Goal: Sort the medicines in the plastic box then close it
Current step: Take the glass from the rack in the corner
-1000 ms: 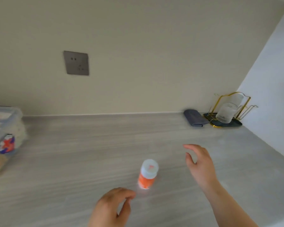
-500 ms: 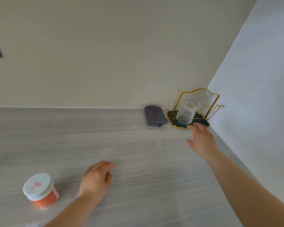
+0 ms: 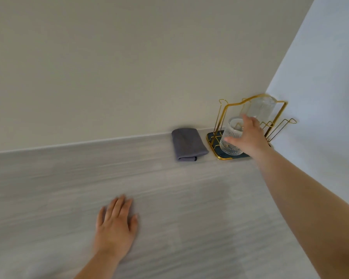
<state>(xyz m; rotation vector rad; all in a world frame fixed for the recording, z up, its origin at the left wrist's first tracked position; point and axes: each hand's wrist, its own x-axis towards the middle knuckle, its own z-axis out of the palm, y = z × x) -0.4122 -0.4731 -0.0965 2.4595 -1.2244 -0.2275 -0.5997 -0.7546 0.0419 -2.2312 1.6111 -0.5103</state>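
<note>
Neither the plastic box nor any medicine is in view. My left hand point(image 3: 115, 228) lies flat, palm down, on the grey wood-grain counter point(image 3: 189, 198), fingers together and holding nothing. My right arm stretches to the back right corner. There my right hand point(image 3: 249, 137) wraps around a ribbed clear glass point(image 3: 230, 135), thumb across its front and fingers along its right side. The glass stands on the dark tray point(image 3: 212, 135) of a gold wire rack point(image 3: 224, 111).
A second clear glass point(image 3: 262, 109) hangs upside down higher on the rack. A folded grey cloth point(image 3: 187, 143) lies just left of the tray against the beige back wall. A white side wall point(image 3: 320, 97) closes the counter on the right.
The view swung right, so the orange bottle and the plastic box left the frame. My right hand went from the tray's edge up onto the ribbed glass. My left hand flattened on the counter.
</note>
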